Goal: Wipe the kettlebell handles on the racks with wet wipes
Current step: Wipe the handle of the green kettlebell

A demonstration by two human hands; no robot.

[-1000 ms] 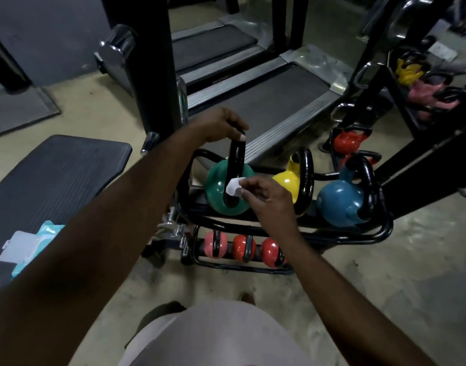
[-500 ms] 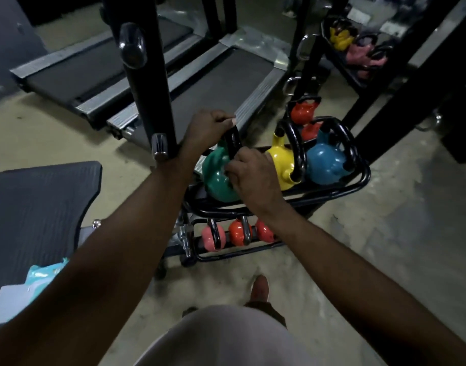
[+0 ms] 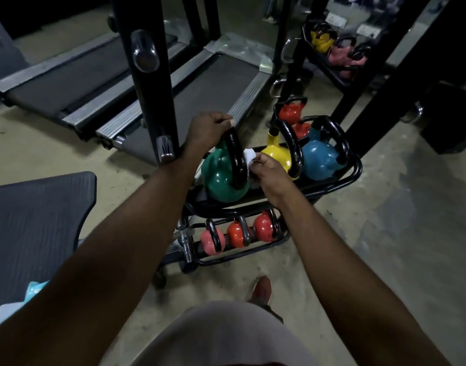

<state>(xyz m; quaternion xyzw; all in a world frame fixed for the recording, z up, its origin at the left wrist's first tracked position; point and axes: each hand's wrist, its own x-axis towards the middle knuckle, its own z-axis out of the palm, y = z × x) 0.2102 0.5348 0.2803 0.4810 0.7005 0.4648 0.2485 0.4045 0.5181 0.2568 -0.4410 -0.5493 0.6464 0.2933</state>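
Observation:
A green kettlebell with a black handle sits at the left end of the top shelf of a black rack. My left hand grips the top of that handle. My right hand pinches a white wet wipe against the handle's right side. A yellow kettlebell and a blue kettlebell stand to the right on the same shelf. Three small red and pink kettlebells line the lower shelf.
A black upright post stands just left of the rack, with treadmills behind. A padded bench at left carries a wipes pack. A second rack with kettlebells is at the back right. My red shoe is on the concrete floor.
The camera view shifted right and back. My right hand slid down the green kettlebell's handle and then out to its right side, so the wipe shows again. My left hand kept its grip.

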